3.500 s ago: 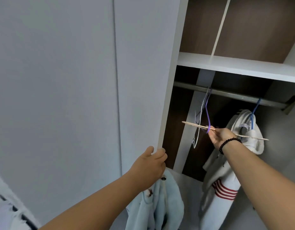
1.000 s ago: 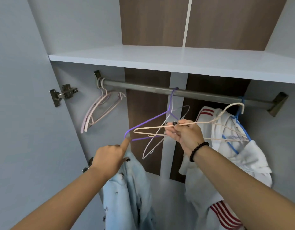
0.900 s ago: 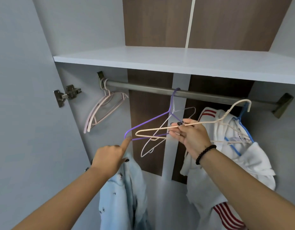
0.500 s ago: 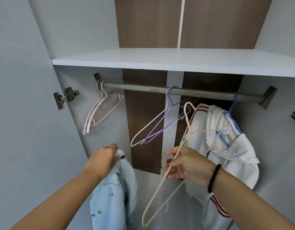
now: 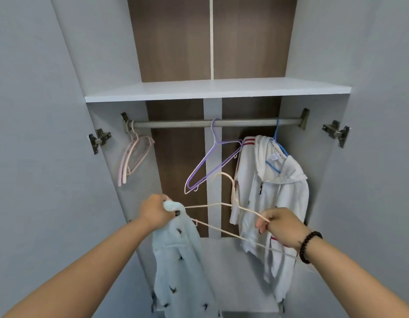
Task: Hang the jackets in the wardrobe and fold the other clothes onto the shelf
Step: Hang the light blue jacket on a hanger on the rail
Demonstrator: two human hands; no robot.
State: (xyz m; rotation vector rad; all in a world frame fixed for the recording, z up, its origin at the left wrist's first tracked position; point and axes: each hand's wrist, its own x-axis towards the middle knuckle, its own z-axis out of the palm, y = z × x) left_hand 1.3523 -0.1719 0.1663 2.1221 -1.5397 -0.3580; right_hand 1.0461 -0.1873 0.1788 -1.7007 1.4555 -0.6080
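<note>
Jacket, pale blue (image 5: 180, 260): near left, hanging from the left hand (image 5: 156, 212), whose fingers are curled tight round its bunched collar
Hanger, cream wire (image 5: 222, 216): between the hands, its left tip at the collar; right hand (image 5: 281, 226) pinches its right arm, fingers closed on the wire
Step in hand, judged: threading the hanger into the jacket. Best done by spreading the collar open, sliding one shoulder in, then the other, hook kept upright
White hoodie (image 5: 272, 193): far right, already hung on a blue hanger (image 5: 277, 143)
Purple hanger (image 5: 212, 161): mid-rail, bare
Rail (image 5: 176, 123): farthest, under the shelf (image 5: 217, 89)
</note>
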